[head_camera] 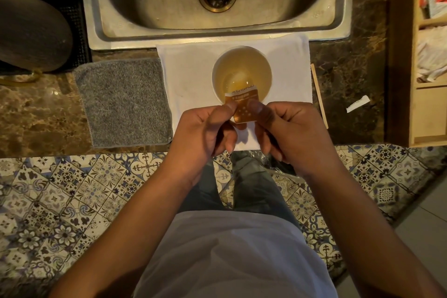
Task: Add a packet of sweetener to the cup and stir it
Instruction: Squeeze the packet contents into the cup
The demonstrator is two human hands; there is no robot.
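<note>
A white cup with pale amber liquid stands on a white napkin just in front of the sink. Above the cup's near rim I hold a small brown and white sweetener packet with both hands. My left hand pinches its left edge between thumb and fingers. My right hand pinches its right edge the same way. The packet's lower part is hidden behind my thumbs. A thin wooden stir stick lies on the counter at the napkin's right edge.
A steel sink with a brass drain fills the far side. A grey cloth lies left of the napkin on the marble counter. A scrap of white paper lies right of the stick. A wooden organiser stands at the right.
</note>
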